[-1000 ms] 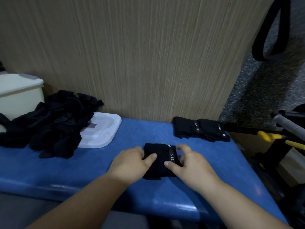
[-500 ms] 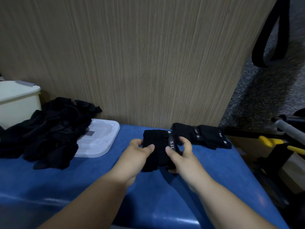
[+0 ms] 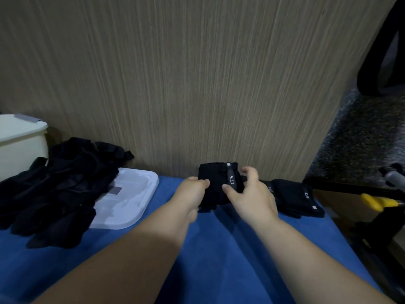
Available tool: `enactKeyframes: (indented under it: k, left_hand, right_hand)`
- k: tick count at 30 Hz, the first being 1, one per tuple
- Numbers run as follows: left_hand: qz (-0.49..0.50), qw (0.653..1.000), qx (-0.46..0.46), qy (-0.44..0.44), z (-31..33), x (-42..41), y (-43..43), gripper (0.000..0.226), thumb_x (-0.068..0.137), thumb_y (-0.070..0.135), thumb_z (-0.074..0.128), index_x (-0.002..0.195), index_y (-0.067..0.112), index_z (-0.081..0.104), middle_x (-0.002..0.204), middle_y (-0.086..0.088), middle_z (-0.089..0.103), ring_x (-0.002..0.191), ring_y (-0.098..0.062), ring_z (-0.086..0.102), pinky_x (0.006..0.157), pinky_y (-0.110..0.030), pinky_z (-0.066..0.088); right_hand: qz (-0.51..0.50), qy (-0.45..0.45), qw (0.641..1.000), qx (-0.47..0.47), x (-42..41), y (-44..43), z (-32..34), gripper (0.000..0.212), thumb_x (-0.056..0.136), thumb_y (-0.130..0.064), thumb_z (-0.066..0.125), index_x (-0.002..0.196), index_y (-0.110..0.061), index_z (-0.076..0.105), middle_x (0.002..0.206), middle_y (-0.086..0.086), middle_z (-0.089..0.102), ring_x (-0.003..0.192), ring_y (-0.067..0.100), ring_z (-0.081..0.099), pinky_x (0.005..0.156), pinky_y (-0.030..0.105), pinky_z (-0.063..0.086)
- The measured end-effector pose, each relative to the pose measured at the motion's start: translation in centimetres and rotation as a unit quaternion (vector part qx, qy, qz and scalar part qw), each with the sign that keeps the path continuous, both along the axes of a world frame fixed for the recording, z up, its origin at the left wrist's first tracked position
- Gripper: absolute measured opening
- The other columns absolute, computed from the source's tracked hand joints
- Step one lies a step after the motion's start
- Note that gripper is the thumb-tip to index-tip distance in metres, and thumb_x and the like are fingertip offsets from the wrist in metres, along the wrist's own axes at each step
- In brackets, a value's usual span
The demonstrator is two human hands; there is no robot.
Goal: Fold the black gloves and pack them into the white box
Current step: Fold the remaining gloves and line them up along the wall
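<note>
A blue padded tabletop [image 3: 219,255] fills the lower part of the view, its far edge meeting an upright beige panel with fine vertical wood grain [image 3: 197,84]. To the right of the panel lies a speckled grey floor [image 3: 361,132]. A thick black curved strap [image 3: 372,62] hangs in the upper right corner. Beyond the table's right edge, a yellow tool handle [image 3: 375,201] sits below a grey metal tube [image 3: 394,177], above a black frame [image 3: 372,229].

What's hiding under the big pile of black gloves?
The pile lies on the blue table and covers the left part of the white lid. Anything else beneath is hidden.
</note>
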State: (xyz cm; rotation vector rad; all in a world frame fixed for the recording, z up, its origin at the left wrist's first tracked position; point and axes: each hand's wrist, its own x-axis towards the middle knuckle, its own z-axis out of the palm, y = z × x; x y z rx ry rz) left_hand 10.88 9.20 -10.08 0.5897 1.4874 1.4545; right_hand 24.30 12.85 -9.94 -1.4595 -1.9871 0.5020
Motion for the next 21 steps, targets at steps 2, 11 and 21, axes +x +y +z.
enactKeyframes:
  k: [2,11,21]
  left_hand:
    - [0.001,1.0,-0.01,0.022,-0.3,-0.3,1.0,0.005,0.096,0.013,0.052,0.096,0.011,0.056,0.102,-0.017,0.066,0.091,-0.033,0.065,0.08,-0.044,0.055]
    - [0.012,0.957,-0.061,0.284,-2.0,-0.8,3.1,0.036,0.095,0.023,0.052,0.126,0.011,0.039,0.103,-0.006,0.057,0.09,-0.023,0.059,0.073,-0.035,0.053]
    - [-0.075,0.77,0.036,0.633,-3.2,0.1,2.8,0.047,0.099,0.019,0.04,0.144,0.031,0.036,0.154,0.012,0.027,0.144,-0.011,0.011,0.113,-0.037,0.019]
  right_hand:
    - [-0.014,-0.066,0.997,0.043,-0.2,0.6,-0.2,0.057,0.083,-0.06,0.053,0.129,-0.029,0.039,0.11,-0.001,0.063,0.115,0.021,0.049,0.099,0.036,0.033]
    - [-0.005,-0.212,0.971,0.109,-0.6,2.3,-2.4,0.055,0.088,-0.066,0.036,0.123,-0.027,0.052,0.123,-0.003,0.054,0.123,0.02,0.035,0.107,0.043,0.02]
    - [0.037,-0.253,0.965,0.052,0.0,2.7,-3.2,0.056,0.099,-0.053,0.014,0.149,-0.03,0.019,0.158,-0.003,0.02,0.148,0.02,-0.003,0.116,0.053,-0.011]
